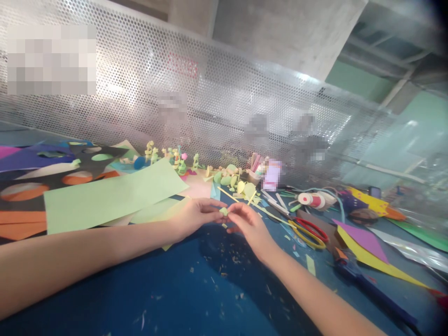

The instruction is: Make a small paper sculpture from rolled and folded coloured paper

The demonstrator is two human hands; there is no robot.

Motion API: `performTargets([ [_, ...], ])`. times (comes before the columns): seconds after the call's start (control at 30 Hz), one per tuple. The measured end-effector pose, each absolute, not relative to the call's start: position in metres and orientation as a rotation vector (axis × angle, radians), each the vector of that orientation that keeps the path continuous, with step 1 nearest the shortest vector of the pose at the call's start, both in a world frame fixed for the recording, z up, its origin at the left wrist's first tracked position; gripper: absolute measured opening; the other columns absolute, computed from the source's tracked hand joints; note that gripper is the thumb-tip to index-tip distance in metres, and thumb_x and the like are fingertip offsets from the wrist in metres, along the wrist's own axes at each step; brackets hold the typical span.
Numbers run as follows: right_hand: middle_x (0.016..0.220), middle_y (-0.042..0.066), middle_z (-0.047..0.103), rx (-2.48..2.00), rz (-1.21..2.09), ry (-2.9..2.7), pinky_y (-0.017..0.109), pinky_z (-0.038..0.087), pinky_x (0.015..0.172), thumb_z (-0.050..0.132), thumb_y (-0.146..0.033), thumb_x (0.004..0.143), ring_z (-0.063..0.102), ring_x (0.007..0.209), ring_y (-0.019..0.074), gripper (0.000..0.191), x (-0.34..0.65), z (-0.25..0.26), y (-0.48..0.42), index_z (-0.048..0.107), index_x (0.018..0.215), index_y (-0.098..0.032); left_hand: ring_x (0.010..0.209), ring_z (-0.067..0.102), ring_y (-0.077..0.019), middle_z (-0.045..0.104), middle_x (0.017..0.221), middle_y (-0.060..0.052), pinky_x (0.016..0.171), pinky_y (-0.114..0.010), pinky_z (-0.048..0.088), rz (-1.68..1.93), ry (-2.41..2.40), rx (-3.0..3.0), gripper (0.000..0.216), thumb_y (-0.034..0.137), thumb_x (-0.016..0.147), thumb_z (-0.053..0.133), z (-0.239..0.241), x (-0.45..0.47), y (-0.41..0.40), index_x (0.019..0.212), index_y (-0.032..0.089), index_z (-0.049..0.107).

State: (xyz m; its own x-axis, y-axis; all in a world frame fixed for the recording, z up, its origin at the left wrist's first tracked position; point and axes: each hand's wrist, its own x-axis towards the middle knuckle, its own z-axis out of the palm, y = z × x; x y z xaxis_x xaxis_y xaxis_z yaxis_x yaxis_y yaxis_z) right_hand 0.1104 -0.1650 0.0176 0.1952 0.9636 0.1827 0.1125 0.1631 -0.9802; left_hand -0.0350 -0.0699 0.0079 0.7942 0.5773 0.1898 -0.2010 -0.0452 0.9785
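Between my two hands is a small pale green piece (223, 212), perhaps paper or foam; its exact shape is too small to make out. My left hand (198, 215) pinches it from the left with thumb and fingertips. From the other side, my right hand (250, 226) closes its thumb and fingers on the same piece. Just beyond the hands lie loose light green and yellow cut pieces (249, 189) and a thin yellow strip (227, 195). A large light green sheet (115, 198) lies to the left, behind my left forearm.
Red and yellow handled scissors (308, 233) lie right of my hands, with a blue-handled tool (371, 289) nearer. Small green figures (182, 165) stand at the back near a phone (272, 175). A thread spool (311, 200) lies right. Scraps dot the blue table (168, 289) before a perforated metal screen (217, 102).
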Motion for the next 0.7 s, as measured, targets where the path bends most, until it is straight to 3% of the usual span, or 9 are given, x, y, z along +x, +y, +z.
performTargets([
  [0.37, 0.081, -0.001, 0.058, -1.18, 1.024, -1.051, 0.026, 0.05, 0.063, 0.063, -0.03, 0.074, 0.057, 0.079, 0.0144, 0.016, 0.1143, 0.0166, -0.1643, 0.053, 0.079, -0.019, 0.085, 0.065, -0.0191, 0.071, 0.091, -0.007, 0.085, -0.034, 0.047, 0.643, 0.339, 1.522, 0.039, 0.034, 0.072, 0.065, 0.0072, -0.0346, -0.0709, 0.106, 0.015, 0.062],
  [0.7, 0.071, -0.002, 0.057, -1.267, 0.922, -1.091, 0.028, 0.049, 0.065, 0.067, -0.031, 0.068, 0.058, 0.068, 0.0132, 0.021, 0.1123, 0.0167, -0.1616, 0.051, 0.076, -0.019, 0.084, 0.065, -0.018, 0.071, 0.092, -0.005, 0.084, -0.031, 0.048, 0.646, 0.378, 1.659, 0.038, 0.034, 0.074, 0.063, 0.0057, -0.0352, -0.0699, 0.108, 0.017, 0.062],
])
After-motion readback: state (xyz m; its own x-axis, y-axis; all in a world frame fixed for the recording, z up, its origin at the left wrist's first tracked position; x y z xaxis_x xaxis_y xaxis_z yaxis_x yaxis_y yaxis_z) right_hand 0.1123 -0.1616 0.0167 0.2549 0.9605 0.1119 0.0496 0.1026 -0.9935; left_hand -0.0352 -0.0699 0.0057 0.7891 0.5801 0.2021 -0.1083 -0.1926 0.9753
